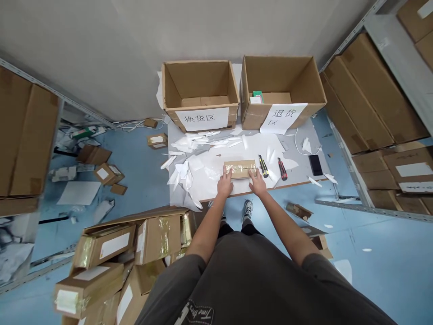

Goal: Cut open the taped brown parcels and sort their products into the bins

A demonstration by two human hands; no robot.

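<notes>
A small taped cardboard box (239, 169) lies near the front edge of the table. My left hand (225, 183) grips its left end, fingers over the top. At the right end, my right hand (257, 183) holds it in the same way. Clear tape shines across the box's upper face. Just right of the box lie a yellow-and-black utility knife (263, 166) and a red-and-black utility knife (282, 169), neither touched by my hands. What is under my palms is hidden.
Two open cartons with paper signs, one on the left (203, 115) and one on the right (250, 115), stand at the table's back. Torn white paper (182, 174) covers the left side. A phone (315, 165) lies right. A big carton of parcels (115, 246) stands lower left.
</notes>
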